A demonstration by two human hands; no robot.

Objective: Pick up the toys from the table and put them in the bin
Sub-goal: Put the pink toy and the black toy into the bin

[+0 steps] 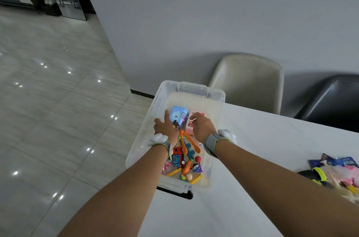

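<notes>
A clear plastic bin (217, 97) stands at the left end of the white table (252, 159). Both my hands reach into it. My left hand (166, 127) hovers with fingers spread beside a blue toy box (179, 114); a small dark toy sits at its fingertips. My right hand (202, 126) curls over a pink toy (189, 127), and I cannot tell whether it grips anything. Lower in the bin lie orange tongs (189, 140), a red and blue train (177, 156), a carrot figure (187, 167) and yellow sticks. More toys (334, 174) lie heaped at the table's right edge.
A beige chair (250, 81) and a black chair (334, 101) stand behind the table against the grey wall. Glossy tiled floor (58, 101) spreads to the left of the bin. Both wrists carry grey bands with white trackers.
</notes>
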